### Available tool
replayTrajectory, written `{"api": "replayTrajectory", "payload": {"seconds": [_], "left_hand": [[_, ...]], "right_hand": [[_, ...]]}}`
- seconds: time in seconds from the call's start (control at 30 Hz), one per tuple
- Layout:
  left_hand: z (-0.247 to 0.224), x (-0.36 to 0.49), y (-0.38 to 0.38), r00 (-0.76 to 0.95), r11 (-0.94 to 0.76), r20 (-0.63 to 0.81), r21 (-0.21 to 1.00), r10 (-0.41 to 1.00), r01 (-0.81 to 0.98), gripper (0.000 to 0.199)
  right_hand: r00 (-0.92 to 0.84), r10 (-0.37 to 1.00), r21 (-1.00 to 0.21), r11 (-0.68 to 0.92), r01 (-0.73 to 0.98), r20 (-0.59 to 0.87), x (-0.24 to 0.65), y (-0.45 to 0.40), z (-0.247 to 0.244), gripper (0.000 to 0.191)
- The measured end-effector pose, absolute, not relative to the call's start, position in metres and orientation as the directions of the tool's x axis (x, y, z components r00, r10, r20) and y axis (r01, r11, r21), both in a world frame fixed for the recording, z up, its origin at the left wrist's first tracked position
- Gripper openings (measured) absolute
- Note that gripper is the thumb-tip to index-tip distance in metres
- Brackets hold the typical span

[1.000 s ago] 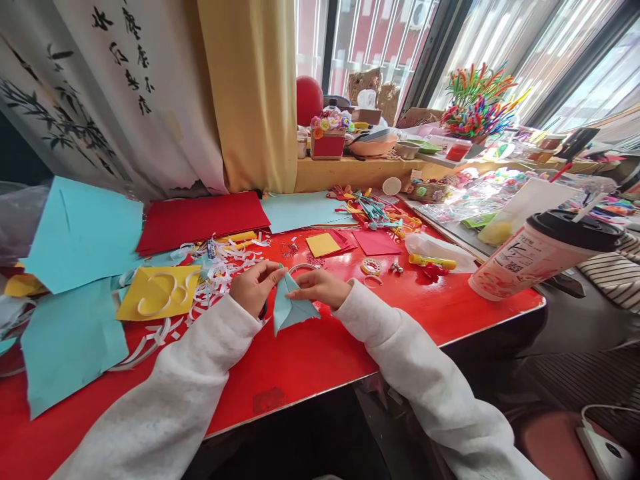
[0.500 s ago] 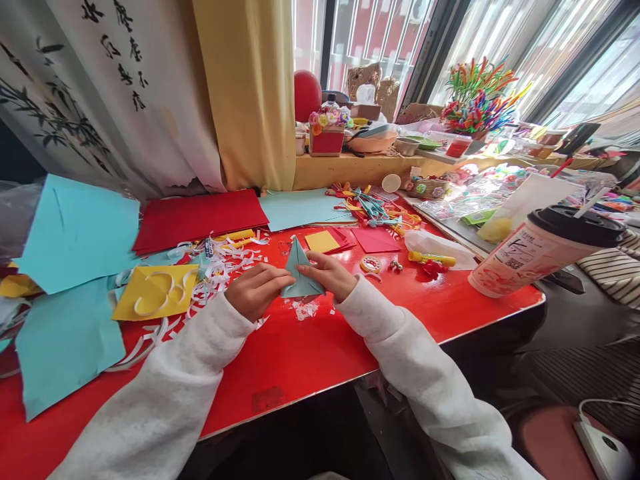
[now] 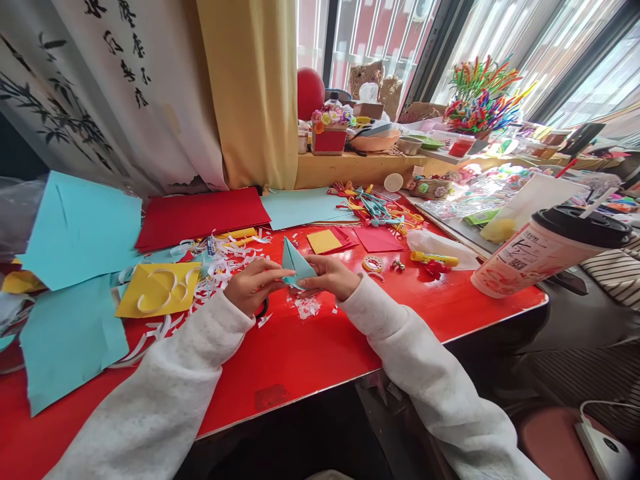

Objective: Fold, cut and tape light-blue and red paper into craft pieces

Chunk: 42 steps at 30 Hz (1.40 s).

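A folded light-blue paper (image 3: 296, 261) with a pointed top is held up between my two hands, above the red tabletop (image 3: 320, 347). My left hand (image 3: 255, 285) pinches its lower left edge with thumb and fingers. On the other side my right hand (image 3: 333, 277) grips the lower right part, fingers behind and thumb in front. White paper scraps (image 3: 307, 307) lie just below the folded paper. A black loop, perhaps a scissors handle, shows partly beneath my left hand.
To the left lie blue sheets (image 3: 75, 340), a yellow paper (image 3: 150, 300) and curled white strips. Red sheets (image 3: 205, 217) are behind them. Small yellow and red squares (image 3: 324, 242), a tape roll (image 3: 373, 264), a glue stick (image 3: 434, 258) and a tilted-looking drink cup (image 3: 530, 257) stand rightward.
The folded blue paper has turned in my hands and looks narrower at the base. My left fingers have shifted along its left edge. The view has moved slightly.
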<state>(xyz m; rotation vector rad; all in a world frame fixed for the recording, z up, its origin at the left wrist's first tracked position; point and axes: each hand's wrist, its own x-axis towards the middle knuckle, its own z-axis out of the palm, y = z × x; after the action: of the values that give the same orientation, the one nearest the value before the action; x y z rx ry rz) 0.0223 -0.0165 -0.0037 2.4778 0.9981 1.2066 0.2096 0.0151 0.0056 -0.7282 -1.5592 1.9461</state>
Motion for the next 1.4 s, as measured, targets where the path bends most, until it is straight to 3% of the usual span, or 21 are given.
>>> {"api": "replayTrajectory", "payload": {"seconds": [0.1,0.17,0.4,0.6,0.8,1.13,1.4], "left_hand": [[-0.004,0.024,-0.016,0.343,-0.658,0.563,0.613,0.752,0.437,0.011],[-0.004,0.026,-0.017,0.322,-0.636,0.549,0.647,0.772,0.422,0.008],[-0.01,0.037,-0.02,0.155,-0.499,0.514,0.642,0.843,0.582,0.011],[-0.012,0.048,-0.023,-0.017,-0.435,0.589,0.616,0.808,0.657,0.013],[-0.008,0.047,-0.024,0.08,-0.439,0.518,0.624,0.852,0.647,0.014],[-0.011,0.047,-0.023,0.086,-0.455,0.512,0.659,0.855,0.599,0.013],[-0.012,0.049,-0.025,0.082,-0.492,0.592,0.576,0.802,0.653,0.011]], "right_hand": [[-0.719,0.694,-0.984,-0.154,-0.092,-0.041,0.209,0.018,0.002,0.033],[-0.704,0.71,-0.985,-0.122,-0.119,-0.003,0.208,0.02,-0.001,0.028],[-0.683,0.726,-0.99,-0.022,-0.136,0.078,0.204,0.02,-0.008,0.032],[-0.597,0.799,-0.984,-0.044,-0.175,0.07,0.2,0.017,-0.003,0.038],[-0.654,0.749,-0.956,-0.257,-0.139,-0.106,0.198,0.01,0.0,0.036],[-0.667,0.744,-0.968,-0.195,-0.159,-0.04,0.198,0.018,-0.012,0.032],[-0.664,0.746,-0.96,-0.215,-0.181,-0.042,0.195,0.013,-0.007,0.029]]}}
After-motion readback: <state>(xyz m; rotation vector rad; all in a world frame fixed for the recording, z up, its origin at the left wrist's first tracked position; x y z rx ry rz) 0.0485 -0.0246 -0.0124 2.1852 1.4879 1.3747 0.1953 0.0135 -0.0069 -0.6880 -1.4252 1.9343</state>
